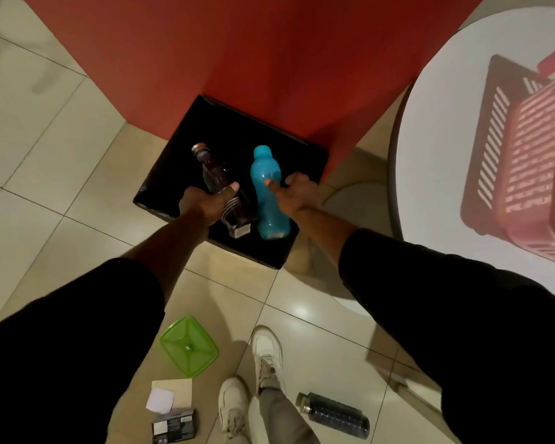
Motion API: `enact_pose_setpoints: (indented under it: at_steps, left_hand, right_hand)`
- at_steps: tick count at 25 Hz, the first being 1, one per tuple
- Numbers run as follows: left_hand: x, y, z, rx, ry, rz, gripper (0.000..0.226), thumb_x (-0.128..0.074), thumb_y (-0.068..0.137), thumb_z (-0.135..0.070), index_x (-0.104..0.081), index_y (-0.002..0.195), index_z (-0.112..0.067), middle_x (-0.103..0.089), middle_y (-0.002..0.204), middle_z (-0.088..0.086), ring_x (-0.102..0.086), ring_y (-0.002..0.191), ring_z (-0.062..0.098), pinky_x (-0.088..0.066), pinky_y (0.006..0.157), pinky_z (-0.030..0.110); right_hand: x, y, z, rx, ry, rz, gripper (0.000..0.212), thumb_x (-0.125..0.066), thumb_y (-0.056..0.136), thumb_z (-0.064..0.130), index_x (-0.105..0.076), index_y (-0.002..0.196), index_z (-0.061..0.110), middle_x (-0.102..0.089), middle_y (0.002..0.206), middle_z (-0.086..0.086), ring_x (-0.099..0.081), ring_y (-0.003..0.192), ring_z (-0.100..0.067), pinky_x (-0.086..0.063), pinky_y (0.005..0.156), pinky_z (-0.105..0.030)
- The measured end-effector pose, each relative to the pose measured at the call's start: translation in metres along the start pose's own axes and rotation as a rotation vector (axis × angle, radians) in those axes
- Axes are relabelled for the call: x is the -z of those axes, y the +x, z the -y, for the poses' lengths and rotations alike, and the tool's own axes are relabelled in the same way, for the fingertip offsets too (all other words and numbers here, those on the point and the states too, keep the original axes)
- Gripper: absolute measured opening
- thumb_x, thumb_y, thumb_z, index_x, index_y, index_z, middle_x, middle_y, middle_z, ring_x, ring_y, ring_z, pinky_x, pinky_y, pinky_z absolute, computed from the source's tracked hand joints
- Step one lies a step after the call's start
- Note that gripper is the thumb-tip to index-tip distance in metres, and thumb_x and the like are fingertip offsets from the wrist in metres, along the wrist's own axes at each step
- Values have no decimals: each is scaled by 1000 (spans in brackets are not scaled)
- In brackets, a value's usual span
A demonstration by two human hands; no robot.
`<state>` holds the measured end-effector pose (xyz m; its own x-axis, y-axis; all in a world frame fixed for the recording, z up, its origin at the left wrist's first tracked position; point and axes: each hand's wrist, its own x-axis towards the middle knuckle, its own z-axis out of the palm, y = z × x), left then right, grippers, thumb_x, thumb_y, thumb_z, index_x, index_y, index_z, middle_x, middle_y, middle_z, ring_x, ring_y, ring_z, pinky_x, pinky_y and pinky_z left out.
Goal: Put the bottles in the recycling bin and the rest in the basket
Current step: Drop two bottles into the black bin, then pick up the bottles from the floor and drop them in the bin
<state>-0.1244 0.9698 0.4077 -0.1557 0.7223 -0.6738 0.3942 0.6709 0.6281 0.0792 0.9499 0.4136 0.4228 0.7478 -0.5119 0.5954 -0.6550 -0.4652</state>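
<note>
Both hands over the black recycling bin (161,190) on the floor by the red wall. Left hand (205,203) clamped round the dark bottle (220,184), thumb on top, cap pointing away from the person. Right hand (298,190) gripping the blue bottle (268,193) from its right side, thumb pressed on the waist, other fingers hidden behind it. Both bottles' long axes run near-parallel, away from the person, side by side w/ a small gap, inside the bin's outline; can't tell if they rest on the bottom or hang above it. Probably release is next, straight down.

Left to do: a third bottle, dark ribbed (334,415), lies on the tiles near the right foot, so right hand nearer. Green lid (189,346), paper (170,395) & small dark box (173,426) lie left of the feet, left hand nearer. Pink basket (532,161) up on the white table (446,107), far right, cut off by the frame edge & overexposed, contents unclear
</note>
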Motion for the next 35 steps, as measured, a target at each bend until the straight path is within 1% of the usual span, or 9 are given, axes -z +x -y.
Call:
enact_pose_setpoints:
  at_steps: [3,7,10,12,15,19,26,29,35]
  left_hand:
    - [1,-26,8,-185,148,-50,38,-86,82,-46,-74,81,-11,-78,84,9,-76,83,28,-65,82,47]
    - [15,-66,39,-306,439,127,26,-77,91,-40,-77,90,-13,-79,87,4,-78,84,25,-63,85,46]
    - [32,-101,68,-277,569,199,28,-79,87,-51,-77,87,-22,-81,87,-5,-79,86,21,-63,90,44]
    - [39,-133,83,-293,661,250,26,-78,89,-49,-74,87,-23,-82,89,-4,-78,85,19,-61,92,42]
    - [50,-183,106,-322,777,344,24,-75,91,-52,-72,92,-28,-80,94,-5,-75,91,18,-60,93,42]
    - [55,-238,142,-418,930,477,33,-63,91,-61,-60,74,-34,-69,83,-7,-73,90,30,-57,82,38]
    - [38,-356,186,-487,1052,599,18,-75,92,-40,-73,98,-23,-78,107,1,-71,106,28,-55,88,34]
    - [14,-403,202,-539,1128,700,16,-75,91,-43,-68,90,-29,-77,104,-1,-72,103,27,-55,85,33]
    - [-53,-485,236,-637,1321,882,30,-67,80,-59,-63,86,-30,-72,97,-3,-69,94,24,-58,84,37]
  right_hand:
    - [-18,-16,-27,62,65,3,32,-77,88,45,-70,99,16,-75,103,-11,-72,102,-32,-59,91,-45]
    - [-43,-51,-85,65,211,8,28,-73,74,49,-51,80,33,-68,91,-10,-69,93,-32,-56,90,-51]
    - [-22,-118,-90,-13,129,146,24,-69,84,45,-56,98,29,-70,111,-10,-67,104,-30,-55,96,-46]
    - [-13,-159,-101,-39,59,155,31,-67,87,47,-62,108,25,-72,111,-8,-68,105,-29,-56,94,-44]
    - [-10,-223,-124,-79,42,127,32,-73,84,46,-65,109,28,-75,100,5,-70,101,-20,-58,90,-39]
    - [-5,-311,-151,-164,87,158,28,-74,86,41,-66,111,31,-76,103,5,-69,106,-21,-57,93,-40]
    - [-7,-472,-217,-302,185,108,29,-74,86,40,-65,112,30,-78,104,0,-71,104,-23,-57,92,-38]
    - [-1,-536,-256,-345,235,62,32,-72,89,37,-64,118,23,-78,102,0,-71,103,-23,-57,89,-38]
    - [12,-643,-345,-507,316,-31,35,-70,87,40,-62,120,31,-76,111,4,-69,106,-24,-56,89,-39]
